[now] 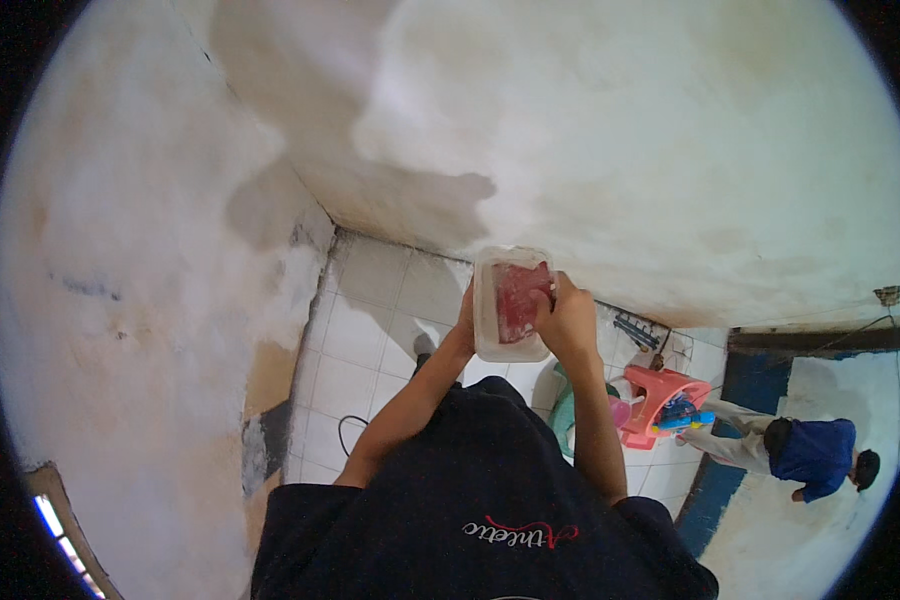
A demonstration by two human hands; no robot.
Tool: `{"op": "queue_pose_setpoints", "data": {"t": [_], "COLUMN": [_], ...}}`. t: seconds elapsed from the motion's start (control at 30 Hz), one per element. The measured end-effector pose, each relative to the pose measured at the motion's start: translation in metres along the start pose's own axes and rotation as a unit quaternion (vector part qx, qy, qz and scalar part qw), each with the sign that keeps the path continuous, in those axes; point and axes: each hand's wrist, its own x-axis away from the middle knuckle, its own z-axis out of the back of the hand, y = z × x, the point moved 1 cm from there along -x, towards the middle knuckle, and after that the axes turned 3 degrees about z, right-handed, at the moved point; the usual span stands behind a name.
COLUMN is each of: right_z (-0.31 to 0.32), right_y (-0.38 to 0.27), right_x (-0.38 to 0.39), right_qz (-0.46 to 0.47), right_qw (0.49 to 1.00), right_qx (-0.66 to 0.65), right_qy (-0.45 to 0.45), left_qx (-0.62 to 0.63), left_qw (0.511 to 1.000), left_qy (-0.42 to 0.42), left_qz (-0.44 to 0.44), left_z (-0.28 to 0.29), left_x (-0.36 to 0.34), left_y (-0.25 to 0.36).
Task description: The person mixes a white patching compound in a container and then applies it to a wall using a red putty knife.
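In front of my chest is a clear rectangular plastic tub, with whitish smears on its walls. My left hand is closed on the tub's left side, its fingers mostly hidden behind the wall. A red flat piece, spotted with white paste, lies over the tub's opening. My right hand grips this piece at its right edge, thumb across its face. Whether the right fingers also touch the tub's rim, I cannot tell.
Patchy whitish walls meet at a corner ahead. On the tiled floor to my right stand a pink plastic stool with items on it and a green basin. Another person in blue is at the far right.
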Motion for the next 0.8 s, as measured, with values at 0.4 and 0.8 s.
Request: {"op": "queue_pose_setpoints", "data": {"t": [0.4,0.8], "right_z": [-0.011,-0.06], "right_y": [-0.054,-0.049], "right_x": [-0.068,-0.11], "right_qz": [0.106,0.065], "right_qw": [0.993,0.989], "right_qx": [-0.026,-0.098], "right_qy": [-0.035,-0.085], "left_qx": [-0.05,-0.039], "left_qw": [0.993,0.991], "left_qy": [0.021,0.029], "left_qz": [-0.101,-0.121], "left_z": [-0.028,-0.032], "left_x": [0.009,0.0], "left_y": [0.072,0.106]}}
